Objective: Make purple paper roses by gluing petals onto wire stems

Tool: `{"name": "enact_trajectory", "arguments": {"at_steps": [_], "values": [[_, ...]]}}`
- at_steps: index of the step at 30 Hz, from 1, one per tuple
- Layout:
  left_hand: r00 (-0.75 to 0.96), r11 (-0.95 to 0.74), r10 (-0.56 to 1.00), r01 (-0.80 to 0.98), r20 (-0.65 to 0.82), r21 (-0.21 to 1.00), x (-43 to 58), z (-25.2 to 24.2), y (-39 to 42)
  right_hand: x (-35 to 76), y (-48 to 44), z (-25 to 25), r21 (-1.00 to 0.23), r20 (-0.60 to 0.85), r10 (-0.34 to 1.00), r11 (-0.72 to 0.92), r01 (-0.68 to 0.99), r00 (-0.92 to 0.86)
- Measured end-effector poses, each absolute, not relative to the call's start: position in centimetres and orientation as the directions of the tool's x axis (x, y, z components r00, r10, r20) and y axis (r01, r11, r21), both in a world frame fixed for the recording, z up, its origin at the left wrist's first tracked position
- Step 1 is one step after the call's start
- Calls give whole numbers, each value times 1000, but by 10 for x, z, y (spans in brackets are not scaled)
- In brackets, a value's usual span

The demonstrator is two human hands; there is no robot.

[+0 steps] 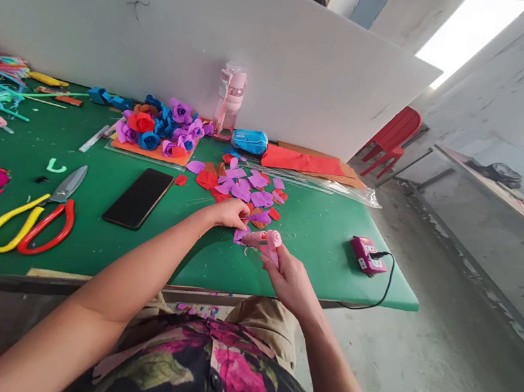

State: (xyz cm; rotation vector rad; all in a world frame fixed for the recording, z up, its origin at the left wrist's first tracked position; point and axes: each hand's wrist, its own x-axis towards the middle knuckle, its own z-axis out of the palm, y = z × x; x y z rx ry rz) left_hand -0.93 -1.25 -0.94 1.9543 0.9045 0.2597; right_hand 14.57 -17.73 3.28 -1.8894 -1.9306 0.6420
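Observation:
My right hand (284, 274) is closed round the handle of a pink glue gun (265, 240), its nozzle pointing left. The tip is close to a purple paper petal (241, 235) in front of my left hand (232, 213). My left fingers are pinched at that petal; whether they also hold another purple piece (261, 216) beside them, I cannot tell. Just beyond lie loose purple petals (241, 190) and red petals (207, 179), with a few brown ones among them. Finished crepe paper roses (152, 126) in purple, blue and red are heaped farther left.
A black phone (138, 198) and scissors (43, 211) with yellow and red handles lie left on the green table (199, 266). At the back stand a pink bottle (229, 102) and a blue roll (250, 140). A magenta socket box (367, 256) with a cable sits near the right edge.

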Motion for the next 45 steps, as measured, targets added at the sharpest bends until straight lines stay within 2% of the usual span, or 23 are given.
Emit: {"name": "enact_trajectory", "arguments": {"at_steps": [32,45], "values": [[703,-321,689,516,-178,794,-9,-13,-9,158,-179,33,-512,-62,998,-25,859,-8],[708,-336,685,515,-171,788,-9,-13,-9,160,-183,39,-554,-29,999,-35,832,23]]}}
